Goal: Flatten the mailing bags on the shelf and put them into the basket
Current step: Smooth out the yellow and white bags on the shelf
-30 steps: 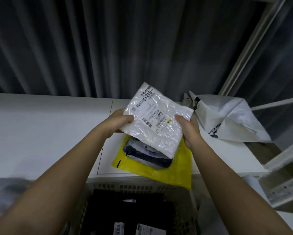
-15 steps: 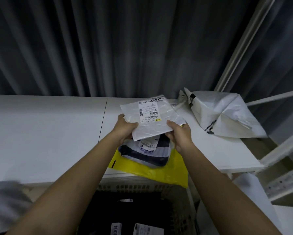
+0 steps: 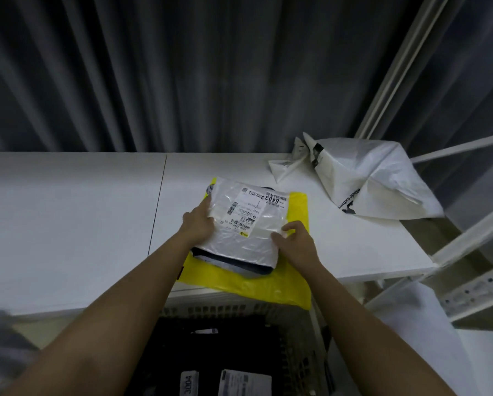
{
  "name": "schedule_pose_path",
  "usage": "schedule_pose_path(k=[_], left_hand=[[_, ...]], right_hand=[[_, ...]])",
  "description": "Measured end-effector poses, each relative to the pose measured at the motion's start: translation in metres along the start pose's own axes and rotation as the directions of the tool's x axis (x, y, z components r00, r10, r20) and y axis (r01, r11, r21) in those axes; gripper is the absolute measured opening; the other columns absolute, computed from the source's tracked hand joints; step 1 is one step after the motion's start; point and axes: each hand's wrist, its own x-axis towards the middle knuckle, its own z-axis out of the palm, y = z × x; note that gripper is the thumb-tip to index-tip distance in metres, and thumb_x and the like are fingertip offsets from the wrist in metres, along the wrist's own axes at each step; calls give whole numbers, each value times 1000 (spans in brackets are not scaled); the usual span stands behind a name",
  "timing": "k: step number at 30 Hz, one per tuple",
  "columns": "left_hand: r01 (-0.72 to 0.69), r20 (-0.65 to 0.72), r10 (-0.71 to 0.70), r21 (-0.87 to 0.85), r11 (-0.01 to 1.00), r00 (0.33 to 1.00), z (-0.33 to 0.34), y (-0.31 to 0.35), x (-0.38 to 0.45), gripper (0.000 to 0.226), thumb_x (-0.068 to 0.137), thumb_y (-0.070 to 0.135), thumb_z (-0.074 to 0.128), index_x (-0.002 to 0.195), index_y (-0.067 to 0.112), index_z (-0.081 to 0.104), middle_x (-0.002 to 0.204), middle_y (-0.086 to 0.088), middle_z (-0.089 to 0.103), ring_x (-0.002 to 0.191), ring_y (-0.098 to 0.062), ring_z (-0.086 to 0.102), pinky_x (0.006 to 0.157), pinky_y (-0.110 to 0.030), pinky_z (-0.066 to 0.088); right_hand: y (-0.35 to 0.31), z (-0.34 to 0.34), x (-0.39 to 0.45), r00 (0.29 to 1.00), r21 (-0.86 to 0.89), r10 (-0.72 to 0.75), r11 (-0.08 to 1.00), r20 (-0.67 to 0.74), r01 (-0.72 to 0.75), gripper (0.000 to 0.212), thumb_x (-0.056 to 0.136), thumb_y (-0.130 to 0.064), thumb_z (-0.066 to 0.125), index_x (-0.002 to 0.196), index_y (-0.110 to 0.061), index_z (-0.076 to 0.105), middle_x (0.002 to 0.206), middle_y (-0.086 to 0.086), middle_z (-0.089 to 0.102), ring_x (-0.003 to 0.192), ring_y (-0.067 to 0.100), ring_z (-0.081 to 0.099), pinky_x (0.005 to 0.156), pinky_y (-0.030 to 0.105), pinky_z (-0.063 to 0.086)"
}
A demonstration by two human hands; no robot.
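The white mailing bag (image 3: pixel 248 221) is thin, glossy plastic film, finely crinkled, with a matt paper label (image 3: pixel 249 208) stuck on its top. Under it lies a dark-edged bag (image 3: pixel 239 265), also smooth plastic, and beneath both a yellow mailing bag (image 3: pixel 268 290) of slick, faintly shiny plastic. To the right of the yellow bag sits a crumpled white bag (image 3: pixel 373 181), matt plastic with sharp creases. The shelf (image 3: pixel 68 224) is a smooth, matt white board. Below its front edge the basket (image 3: pixel 294 352) is perforated pale plastic. Behind hangs pleated grey cloth (image 3: pixel 182 72).
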Motion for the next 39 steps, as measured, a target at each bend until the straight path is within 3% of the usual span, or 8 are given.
schedule_pose_path(k=[3,6,11,19,24,29,34,39], left_hand=[[80,1,-81,132,988,997,14,-4,3,66,95,35,46,150,18,14,145,-15,37,131,-39,36,104,-46,30],[133,64,-146,169,977,987,26,-10,6,76,96,43,46,151,11,5,149,-19,32,134,-39,34,108,-46,29],[165,21,-173,199,966,985,31,-18,9,73,92,46,52,145,11,17,141,-16,44,127,-39,42,102,-50,38],[297,-162,-261,271,916,952,-2,-38,-5,76,93,36,54,150,10,9,149,-17,30,136,-36,28,106,-48,32],[277,-337,-128,445,852,933,-31,-56,-18,70,91,29,52,148,13,15,148,-15,24,135,-33,26,107,-45,29],[141,-306,4,450,882,952,-40,-50,-19,57,86,21,52,141,20,36,149,-11,24,135,-32,25,108,-45,24],[-14,-307,147,397,918,940,-36,-17,-6,44,91,20,48,135,20,45,146,-9,31,135,-31,25,107,-45,23],[-144,-249,262,408,901,932,-21,30,21,40,93,24,49,133,20,50,143,-7,36,132,-30,29,106,-42,23]], right_hand=[[8,7,1,997,-212,-9,977,-78,-8,41,84,-45,65,103,-14,47,96,9,57,99,33,55,75,36,43],[11,17,6,993,-364,97,924,-69,-116,65,87,-54,56,135,-14,37,133,16,42,125,39,39,102,46,33],[9,33,13,970,-464,243,858,-8,-219,66,90,-61,38,146,-29,24,155,15,17,141,39,14,112,54,16],[-22,70,19,975,-533,181,842,129,-86,67,90,-67,34,145,-29,25,153,13,21,138,38,21,109,53,21],[-52,115,21,973,-522,147,852,178,-33,66,91,-64,33,145,-27,27,151,14,24,137,39,21,109,53,20],[-78,139,23,961,-460,112,888,254,18,67,92,-66,31,147,-28,26,155,12,19,140,37,17,110,55,17],[-83,104,48,973,-245,-224,942,57,231,45,96,-40,47,133,-15,51,141,14,43,128,37,40,104,44,35],[-66,39,93,917,-441,-399,820,20,366,40,89,-16,53,129,-11,54,136,13,46,124,33,41,100,40,38]])
